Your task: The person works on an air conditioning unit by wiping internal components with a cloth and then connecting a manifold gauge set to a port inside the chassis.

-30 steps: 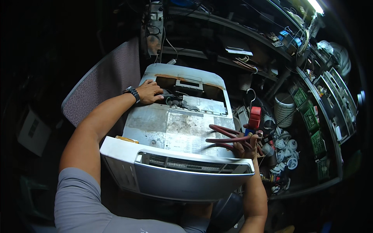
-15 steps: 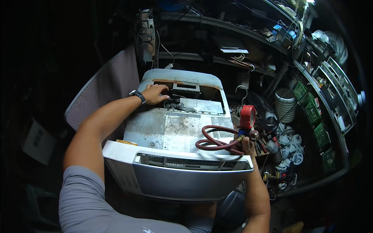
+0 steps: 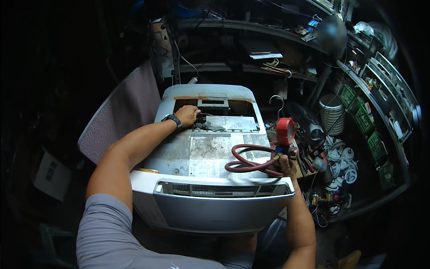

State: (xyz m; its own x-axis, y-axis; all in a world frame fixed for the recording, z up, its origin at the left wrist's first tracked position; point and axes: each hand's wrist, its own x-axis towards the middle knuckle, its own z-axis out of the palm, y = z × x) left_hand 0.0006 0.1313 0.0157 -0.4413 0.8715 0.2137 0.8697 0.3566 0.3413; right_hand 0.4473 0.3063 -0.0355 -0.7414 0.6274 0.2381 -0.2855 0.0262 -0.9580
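Note:
A worn air conditioner point(image 3: 172, 154) lies before me, its white front panel towards me and a rust-streaked opening near its far end. My left hand point(image 3: 186, 115), a black watch on its wrist, is at the left of that opening. Its fingers are curled closed beside the wiring and a metal cover point(image 3: 233, 122); anything between them is hidden. My right hand point(image 3: 286, 167) is closed around a red-cased pressure gauge point(image 3: 284, 131), held upright at the unit's near right corner. A dark red hose point(image 3: 244, 168) loops from the gauge over the casing, and a metal hook point(image 3: 281, 104) rises above it.
A purplish mesh-like panel point(image 3: 118, 110) leans along the left side. At right are a ribbed white bucket point(image 3: 332, 114), green baskets point(image 3: 365, 122) and a pile of white round parts point(image 3: 345, 163). Cluttered shelves point(image 3: 251, 27) run across the back.
My left hand has moved right and slightly down at the opening, its fingers more curled. The gauge stays in my right hand. The view has shifted a little.

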